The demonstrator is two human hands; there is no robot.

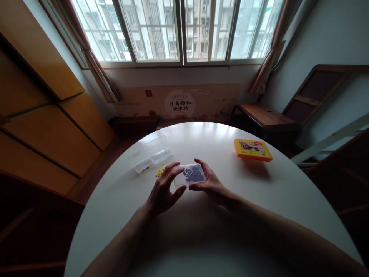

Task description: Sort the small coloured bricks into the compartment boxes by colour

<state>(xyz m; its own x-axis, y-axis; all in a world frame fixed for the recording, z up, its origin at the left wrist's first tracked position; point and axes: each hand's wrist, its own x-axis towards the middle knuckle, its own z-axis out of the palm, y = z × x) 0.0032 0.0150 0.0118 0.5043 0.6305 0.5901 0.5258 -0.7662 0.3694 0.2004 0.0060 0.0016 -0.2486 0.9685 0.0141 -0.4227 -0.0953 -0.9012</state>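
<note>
A small clear plastic box [179,179] with many dark little pieces inside is held just above the white round table, its pieces gathered toward the right end. My right hand [211,182] grips that right end, thumb along the near edge and fingers at the far side. Around the left end curls my left hand [164,190], its fingers over the top and its thumb by the near edge. Just beyond my left fingers lies a small heap of yellow pieces [160,171]. Whether the lid of the held box is closed, I cannot tell.
Two clear plastic containers with raised lids, one nearer [142,165] and one farther [161,155], stand left on the white table [115,215]. An orange-and-yellow box [253,150] lies to the right. A wooden bench [268,115] stands beyond the table, below the window wall.
</note>
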